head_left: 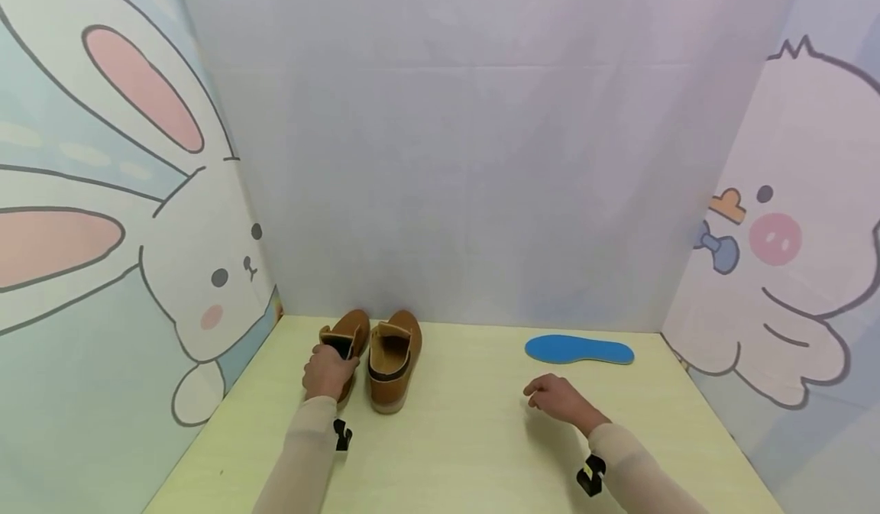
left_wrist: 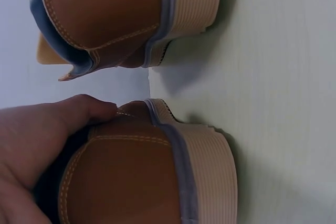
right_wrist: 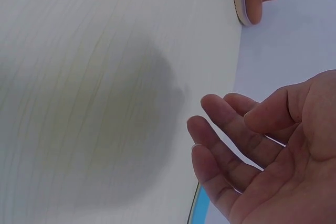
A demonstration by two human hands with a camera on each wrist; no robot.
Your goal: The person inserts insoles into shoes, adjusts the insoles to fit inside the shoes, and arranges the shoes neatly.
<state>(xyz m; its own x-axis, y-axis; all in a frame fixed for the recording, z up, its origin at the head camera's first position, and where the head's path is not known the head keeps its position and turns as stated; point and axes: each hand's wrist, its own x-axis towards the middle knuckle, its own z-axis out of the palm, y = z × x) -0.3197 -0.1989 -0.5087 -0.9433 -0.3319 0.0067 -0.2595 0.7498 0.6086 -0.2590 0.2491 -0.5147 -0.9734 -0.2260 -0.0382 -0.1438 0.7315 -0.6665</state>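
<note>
Pale tabletop (head_left: 467, 438) bears a brown shoe (head_left: 354, 324), gripped beneath the left fingers (head_left: 311, 366).

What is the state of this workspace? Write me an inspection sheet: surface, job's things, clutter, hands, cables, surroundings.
Surface: pale yellow table, with a small dark speck towards its left edge.
Job's things: left shoe and right shoe, both brown, side by side; blue insole lying at the back right.
Clutter: nothing seen.
Left hand: grips the left shoe at its opening.
Right hand: above the table, holding nothing, nearest the insole.
Cables: nothing seen.
Surroundings: plain grey back wall; cartoon rabbit on the left wall, another cartoon figure on the right.
</note>
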